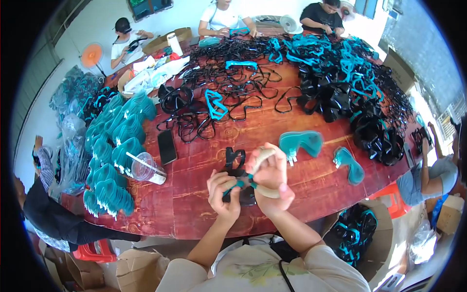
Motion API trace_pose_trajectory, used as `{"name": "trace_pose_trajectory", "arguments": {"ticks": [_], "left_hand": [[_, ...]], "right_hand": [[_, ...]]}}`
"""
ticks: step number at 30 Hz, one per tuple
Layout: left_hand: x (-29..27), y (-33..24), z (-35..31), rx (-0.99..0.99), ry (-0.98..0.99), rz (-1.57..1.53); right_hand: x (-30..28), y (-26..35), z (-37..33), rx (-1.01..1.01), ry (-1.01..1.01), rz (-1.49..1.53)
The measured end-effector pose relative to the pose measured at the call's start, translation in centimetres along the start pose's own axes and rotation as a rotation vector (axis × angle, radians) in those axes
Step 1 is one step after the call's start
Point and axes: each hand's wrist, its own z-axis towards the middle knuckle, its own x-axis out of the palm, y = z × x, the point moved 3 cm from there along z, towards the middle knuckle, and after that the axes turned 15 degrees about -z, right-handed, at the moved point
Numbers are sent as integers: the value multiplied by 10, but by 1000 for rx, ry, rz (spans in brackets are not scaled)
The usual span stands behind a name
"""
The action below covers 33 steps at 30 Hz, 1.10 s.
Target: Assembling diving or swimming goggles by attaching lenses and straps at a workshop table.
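Observation:
In front of my chest, both hands are at a black rubber-like goggle piece (236, 158) with small teal parts by my fingertips. My left hand (224, 197) has its fingers curled round the near left side of the piece. My right hand (270, 180) grips its right side, the upper fingers raised and bent; beige covers sit on some fingers. The fingers hide much of the piece. To the right on the table lie a teal, goggle-shaped lens stack (301, 142) with white tabs and a smaller teal lens (349, 167).
A black phone (167, 147) and a clear plastic cup with a straw (147, 170) stand left, beside stacked teal lenses (127, 151). Black straps and teal frames (216, 104) lie farther back. Black goggle parts (331, 95) pile up right. Several people sit around the red table (204, 194).

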Motion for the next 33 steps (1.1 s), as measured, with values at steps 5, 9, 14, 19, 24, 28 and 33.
{"name": "trace_pose_trajectory", "arguments": {"ticks": [5, 9, 14, 19, 24, 28, 33], "left_hand": [[-29, 23, -25, -268, -371, 48], [-56, 45, -59, -444, -264, 4], [-78, 40, -73, -481, -130, 11], [-85, 25, -65, -295, 34, 222], [-68, 12, -72, -251, 109, 389], [-70, 10, -79, -283, 54, 378], [-72, 0, -89, -360, 107, 518]], "right_hand": [[-13, 34, -5, -574, 100, -500], [-77, 51, -19, -307, 324, -1370], [-154, 35, -54, -92, 493, -1936], [-176, 74, -34, 13, 182, -1924], [-301, 156, 72, -405, -424, -2058], [-364, 188, 133, 120, -651, -2418], [-425, 224, 140, 937, -850, -2188]]}}
